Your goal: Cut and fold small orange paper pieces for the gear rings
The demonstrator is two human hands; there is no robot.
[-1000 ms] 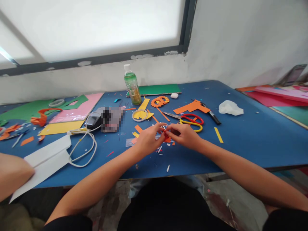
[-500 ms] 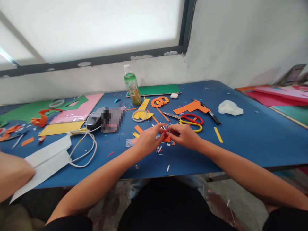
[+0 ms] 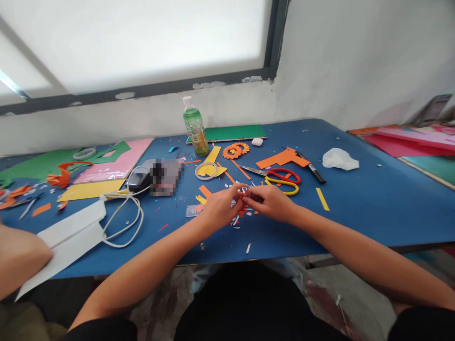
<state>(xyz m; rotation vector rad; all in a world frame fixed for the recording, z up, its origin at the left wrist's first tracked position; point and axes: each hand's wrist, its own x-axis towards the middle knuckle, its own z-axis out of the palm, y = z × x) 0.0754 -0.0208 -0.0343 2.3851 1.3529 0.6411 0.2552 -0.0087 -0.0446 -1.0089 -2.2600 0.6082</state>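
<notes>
My left hand (image 3: 223,206) and my right hand (image 3: 268,201) meet over the blue table, fingertips pinched together on a small orange paper piece (image 3: 243,211). Fingers cover most of that piece, so its full shape is hidden. Just beyond my right hand lie scissors (image 3: 284,180) with red and yellow handles, blades apart and pointing left. Orange strips (image 3: 205,191) and white paper scraps (image 3: 235,221) surround my hands. Farther back are an orange toothed paper ring (image 3: 232,151), a roll of tape (image 3: 206,171) on yellow paper and an orange paper cutout (image 3: 284,158) beside a black-handled cutter (image 3: 316,174).
A green-labelled bottle (image 3: 195,128) stands near the wall. To the left are a white cable (image 3: 122,245), a folded white sheet (image 3: 76,229) and another person's arm (image 3: 21,260). Crumpled white plastic (image 3: 340,159) and a yellow strip (image 3: 323,199) lie at the right.
The orange piece has turned slightly between my fingers, and less of its flat face shows below them. My hands have shifted only a little; the things around them stay put.
</notes>
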